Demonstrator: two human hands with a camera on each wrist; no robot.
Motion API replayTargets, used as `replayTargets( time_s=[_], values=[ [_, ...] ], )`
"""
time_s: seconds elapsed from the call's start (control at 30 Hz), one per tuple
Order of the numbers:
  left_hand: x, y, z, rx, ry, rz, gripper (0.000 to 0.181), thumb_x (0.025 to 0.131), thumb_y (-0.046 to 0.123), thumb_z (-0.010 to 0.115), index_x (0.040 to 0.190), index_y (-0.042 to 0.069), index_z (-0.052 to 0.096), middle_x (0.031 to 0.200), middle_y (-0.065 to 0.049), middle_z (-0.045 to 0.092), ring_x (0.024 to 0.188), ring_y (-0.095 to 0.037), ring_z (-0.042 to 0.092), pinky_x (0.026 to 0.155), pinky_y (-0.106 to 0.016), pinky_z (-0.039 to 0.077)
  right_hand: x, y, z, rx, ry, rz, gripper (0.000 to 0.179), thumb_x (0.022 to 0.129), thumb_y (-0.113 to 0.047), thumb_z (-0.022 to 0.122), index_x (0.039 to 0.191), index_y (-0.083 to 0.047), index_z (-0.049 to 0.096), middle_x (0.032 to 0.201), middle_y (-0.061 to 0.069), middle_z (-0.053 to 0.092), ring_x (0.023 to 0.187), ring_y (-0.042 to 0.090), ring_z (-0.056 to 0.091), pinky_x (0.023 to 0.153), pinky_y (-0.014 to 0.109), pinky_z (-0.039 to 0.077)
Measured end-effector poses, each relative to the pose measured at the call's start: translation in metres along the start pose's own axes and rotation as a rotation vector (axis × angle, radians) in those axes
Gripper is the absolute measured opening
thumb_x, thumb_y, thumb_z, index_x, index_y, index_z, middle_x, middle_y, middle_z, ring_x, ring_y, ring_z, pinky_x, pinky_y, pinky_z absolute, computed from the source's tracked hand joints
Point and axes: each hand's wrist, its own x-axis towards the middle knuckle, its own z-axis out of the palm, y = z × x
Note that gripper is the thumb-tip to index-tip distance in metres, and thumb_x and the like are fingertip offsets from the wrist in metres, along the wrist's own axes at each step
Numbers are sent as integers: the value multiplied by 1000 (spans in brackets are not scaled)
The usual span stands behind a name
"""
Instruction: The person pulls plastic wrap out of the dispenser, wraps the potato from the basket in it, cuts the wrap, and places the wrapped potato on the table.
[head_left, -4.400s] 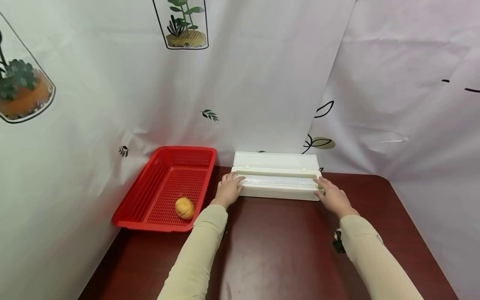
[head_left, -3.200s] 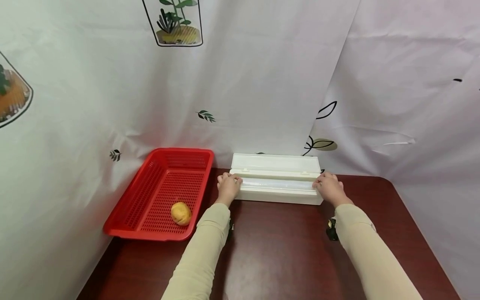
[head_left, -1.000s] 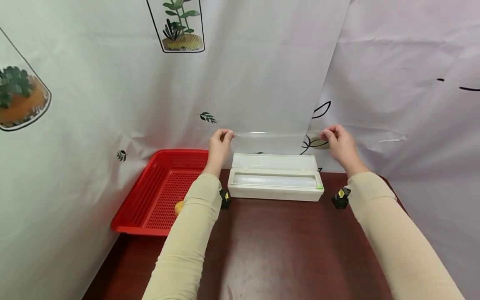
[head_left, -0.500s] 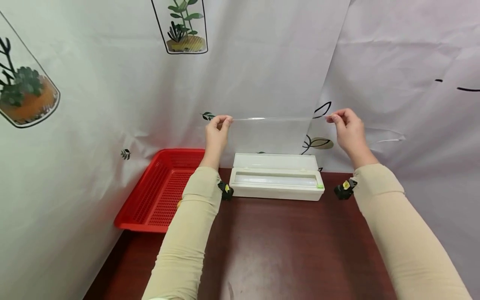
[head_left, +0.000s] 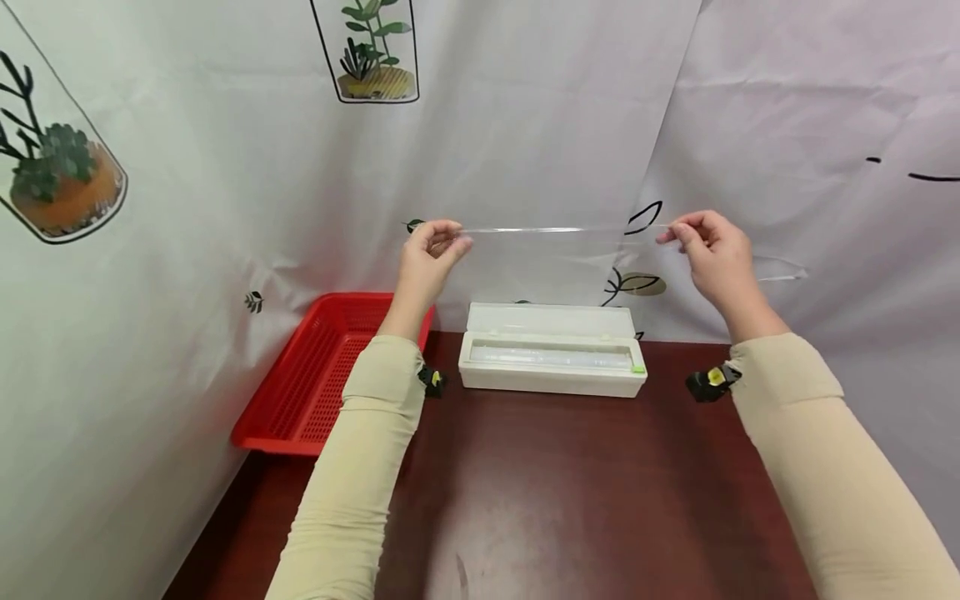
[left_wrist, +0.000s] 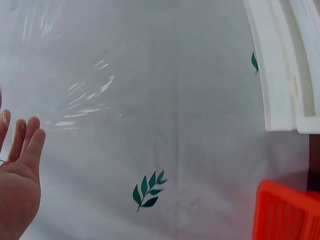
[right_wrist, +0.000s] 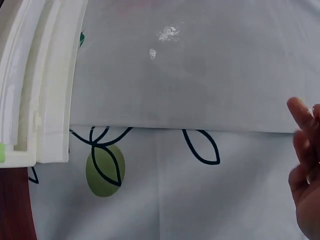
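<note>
Behind the glossy tabletop [head_left: 585, 475], plant-printed sheeting [head_left: 525, 133].

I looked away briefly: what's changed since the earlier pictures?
The left hand and right hand rose from the ends of the white box, and clear film now stretches between them, pinched by the right. The yellow item is now out of view. The box, its open lid and the red basket stayed put.

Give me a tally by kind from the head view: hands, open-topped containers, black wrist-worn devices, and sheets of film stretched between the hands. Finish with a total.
Hands: 2 (left hand, right hand)
Containers: 2 (white box, red basket)
Black devices: 2 (left device, right device)
Film: 1 (clear film)
Total: 7
</note>
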Motion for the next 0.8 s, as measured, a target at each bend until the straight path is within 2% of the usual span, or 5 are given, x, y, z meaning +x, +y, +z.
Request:
replayTargets(
  time_s=[0.17, 0.3, 0.4, 0.57, 0.8],
  values=[
    [-18, 5, -16, 156, -54, 101, 21, 80, 8, 71, 100, 2, 68, 92, -9, 63, 81, -16, 56, 72, -22, 46, -19, -1, -11, -43, -3, -75, 26, 93, -22, 56, 97, 2, 65, 85, -24, 58, 81, -1, 41, 70, 19, 31],
    [-33, 14, -32, 246, -114, 197, 11, 80, 11, 72, 89, 5, 72, 96, -3, 63, 90, -13, 51, 74, -27, 41, -35, -5, -19, 9, 2, -199, 16, 89, -7, 59, 91, 8, 65, 100, -16, 51, 102, -2, 39, 84, 21, 28],
    [-46, 18, -45, 186, -232, 140, 11, 81, 11, 71, 90, 5, 70, 97, -1, 62, 93, -11, 52, 76, -27, 43, -50, -8, -26, 105, -65, -228, 8, 87, 1, 59, 88, 7, 64, 102, -13, 53, 101, 2, 45, 85, 17, 31],
    [-80, 13, -66, 25, -511, -34, 10, 85, 6, 66, 94, 3, 64, 88, -6, 64, 80, -18, 60, 69, -29, 49, -90, -3, -43, 196, -377, -170, 12, 88, 7, 55, 90, -1, 64, 83, -2, 66, 78, 7, 60, 71, 15, 45],
    [-159, -30, -76, -20, -990, -105, 6, 85, 7, 65, 90, 8, 63, 82, 0, 63, 77, -13, 59, 70, -31, 50, -171, 38, -32, 332, -952, -121, 22, 88, 9, 50, 90, -11, 60, 78, 3, 63, 71, 15, 60, 62, 29, 50]
  ],
)
